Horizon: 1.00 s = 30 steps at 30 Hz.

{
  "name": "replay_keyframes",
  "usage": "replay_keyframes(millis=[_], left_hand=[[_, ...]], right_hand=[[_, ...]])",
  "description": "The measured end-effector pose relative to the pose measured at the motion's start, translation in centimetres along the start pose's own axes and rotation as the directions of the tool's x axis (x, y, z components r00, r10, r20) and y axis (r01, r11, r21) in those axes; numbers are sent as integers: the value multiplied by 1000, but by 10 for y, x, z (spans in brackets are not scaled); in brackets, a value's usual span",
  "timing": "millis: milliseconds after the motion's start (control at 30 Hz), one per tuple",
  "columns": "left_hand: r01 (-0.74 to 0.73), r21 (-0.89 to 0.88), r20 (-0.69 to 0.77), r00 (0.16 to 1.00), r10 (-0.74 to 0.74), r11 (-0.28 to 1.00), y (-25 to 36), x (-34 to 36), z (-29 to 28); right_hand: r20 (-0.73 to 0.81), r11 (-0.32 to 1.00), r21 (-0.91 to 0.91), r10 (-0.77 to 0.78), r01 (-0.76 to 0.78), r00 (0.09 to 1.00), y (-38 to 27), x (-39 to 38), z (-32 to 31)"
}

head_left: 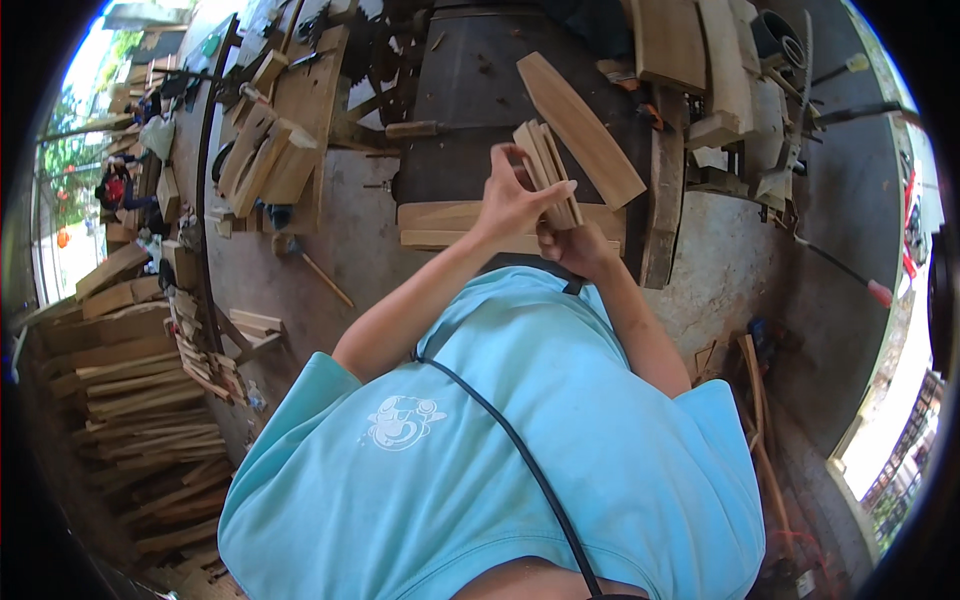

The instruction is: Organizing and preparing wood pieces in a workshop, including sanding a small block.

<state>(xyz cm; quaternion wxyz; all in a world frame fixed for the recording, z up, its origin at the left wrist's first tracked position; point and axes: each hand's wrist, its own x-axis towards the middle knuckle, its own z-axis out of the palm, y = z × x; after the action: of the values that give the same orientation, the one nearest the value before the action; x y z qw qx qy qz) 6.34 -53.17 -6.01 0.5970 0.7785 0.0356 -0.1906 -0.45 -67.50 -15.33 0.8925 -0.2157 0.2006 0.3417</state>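
Observation:
Both of my hands grip a small stack of narrow wooden pieces (548, 172), held tilted above the near part of a dark bench (470, 90). My left hand (512, 195) wraps its fingers and thumb round the stack from the left. Lower down, my right hand (580, 248) holds the bottom end, its fingertips partly hidden behind the wood. Just right of the stack, a long wooden board with a tapered end (585, 130) lies slanted on the bench. Another wooden board (430, 225) lies crosswise along the near edge, partly covered by my forearm.
Planks (670, 45) and a handsaw (795, 125) are at the right. A side bench at the left bears wooden blocks (262, 165). On the floor lies a mallet (315, 270); stacked timber (140, 400) fills the lower left. A wooden-handled tool (412, 130) rests on the dark bench.

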Motion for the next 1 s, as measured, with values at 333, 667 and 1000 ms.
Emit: replay_keyframes(millis=[333, 667, 1000], left_hand=[[-760, 650, 731, 629, 264, 13, 29, 139, 22], [-845, 492, 869, 465, 169, -207, 7, 165, 56], [-903, 368, 929, 364, 60, -221, -9, 191, 65]], right_hand=[[-298, 516, -841, -690, 160, 660, -8, -76, -71], [-216, 288, -943, -912, 168, 350, -14, -111, -62], [-45, 52, -998, -986, 39, 161, -41, -112, -74]])
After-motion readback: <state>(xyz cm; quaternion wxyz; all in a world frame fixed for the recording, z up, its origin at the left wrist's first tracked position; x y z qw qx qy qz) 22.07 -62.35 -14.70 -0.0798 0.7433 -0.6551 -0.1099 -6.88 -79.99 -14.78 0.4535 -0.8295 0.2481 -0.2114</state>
